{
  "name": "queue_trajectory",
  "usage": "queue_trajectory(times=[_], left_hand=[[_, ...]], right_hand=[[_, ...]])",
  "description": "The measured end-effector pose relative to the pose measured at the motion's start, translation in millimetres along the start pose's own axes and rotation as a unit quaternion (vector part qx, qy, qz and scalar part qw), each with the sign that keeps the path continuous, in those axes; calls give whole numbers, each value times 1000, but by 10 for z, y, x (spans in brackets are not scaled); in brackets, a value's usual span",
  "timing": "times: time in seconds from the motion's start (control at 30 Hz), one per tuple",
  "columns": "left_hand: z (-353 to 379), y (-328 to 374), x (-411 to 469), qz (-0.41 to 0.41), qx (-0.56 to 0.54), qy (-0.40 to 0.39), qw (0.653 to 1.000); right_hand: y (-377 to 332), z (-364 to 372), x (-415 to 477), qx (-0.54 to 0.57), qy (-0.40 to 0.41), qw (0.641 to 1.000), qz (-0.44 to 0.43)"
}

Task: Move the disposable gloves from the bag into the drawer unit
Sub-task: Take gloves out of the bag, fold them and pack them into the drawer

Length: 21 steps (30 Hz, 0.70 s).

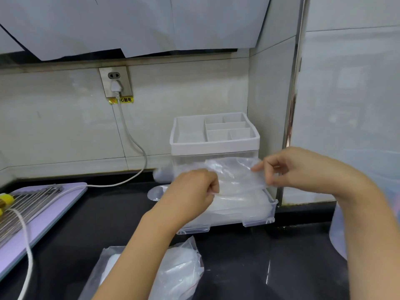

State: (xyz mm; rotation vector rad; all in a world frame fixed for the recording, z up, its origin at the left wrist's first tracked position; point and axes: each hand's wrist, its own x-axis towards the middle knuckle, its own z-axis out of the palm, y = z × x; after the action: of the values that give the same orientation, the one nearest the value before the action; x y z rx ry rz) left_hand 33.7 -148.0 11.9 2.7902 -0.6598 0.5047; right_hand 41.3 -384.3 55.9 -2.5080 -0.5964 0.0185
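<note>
Gloves (pixel 236 176): thin, clear, disposable film. One batch is stretched between both hands, just right of centre and directly over the open drawer. Whether it is one glove or several cannot be told (the film is blurred and see-through). A whitish pile of the same film lies in the drawer beneath. More sits in the bag.

Left hand (pixel 194 189): fingers curled, pinching the batch's left edge over the drawer's left half.

Right hand (pixel 290 167): at 3 o'clock from the left hand and slightly higher, thumb and fingers pinching the right edge.

Unit (pixel 214 144): white divided tray on top, clear body below. It stands in the wall corner, at 1 o'clock from centre.

Drawer (pixel 259 221): clear, pulled out toward the person.

Bag (pixel 177 267): clear, lying on the counter (pixel 238 267) at 6 o'clock, near the drawer front but apart from it. White bulk shows inside.

Sundries: socket (pixel 114 81) at 11 o'clock, its cable (pixel 134 144) trailing down to 8 o'clock across a lilac board (pixel 54 213) that carries a wire rack (pixel 26 204).

Step in hand: mid-transfer, with a batch about to be laid in the drawer. The task looks partly done, since the bag is not empty.

Next move: lower the batch inside the drawer walls and release both pinches together so the film settles flat. Then reach back to 6 o'clock for more. Film draped over the front lip would likely foul the closing.
</note>
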Motion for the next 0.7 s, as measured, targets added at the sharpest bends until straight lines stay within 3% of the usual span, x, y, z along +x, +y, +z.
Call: queue_trajectory(times=[0.13, 0.27, 0.37, 0.57, 0.7], left_hand=[[160, -68, 54, -50, -70, -43, 995], [213, -62, 144, -55, -65, -64, 994], [228, -64, 188, -60, -66, -97, 991], [221, -109, 207, -118, -127, -211, 962], [250, -103, 238, -151, -207, -170, 951]], right_hand=[[-85, 86, 69, -107, 32, 992, 58], [-319, 284, 176, -88, 122, 988, 40], [-393, 473, 282, -76, 51, 995, 27], [-234, 735, 471, -101, -104, 985, 98], [-136, 821, 585, -110, -112, 982, 108]])
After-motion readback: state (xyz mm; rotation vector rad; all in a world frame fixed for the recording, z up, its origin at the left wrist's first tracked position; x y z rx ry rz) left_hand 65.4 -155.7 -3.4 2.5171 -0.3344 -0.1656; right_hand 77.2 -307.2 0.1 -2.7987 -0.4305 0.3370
